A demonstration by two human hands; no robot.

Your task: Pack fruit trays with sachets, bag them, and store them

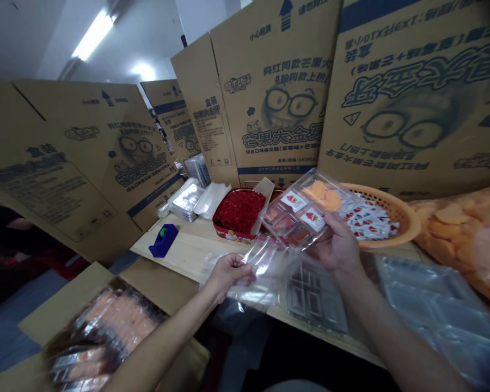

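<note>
My right hand (338, 242) grips a clear plastic compartment tray (283, 209) by its near right side, tilted above the table. Orange pieces (322, 193) and small white sachets with red print (311, 218) sit in its compartments. Between the thumb and fingers of my left hand (231, 272) is pinched the edge of a clear plastic bag (265, 253). The bag's upper part meets the tray's lower edge; I cannot tell whether the tray is inside it. More clear bags (253, 288) and empty clear trays (316, 296) lie beneath my hands.
Behind the tray stand a red tin of dark red bits (240, 212) and an orange basket of sachets (406, 218). A blue tape dispenser (164, 240) is at left. An open carton (57, 310) holds packed trays. A bag of orange pieces (453, 223) lies right. Tall cardboard boxes (277, 65) wall the back.
</note>
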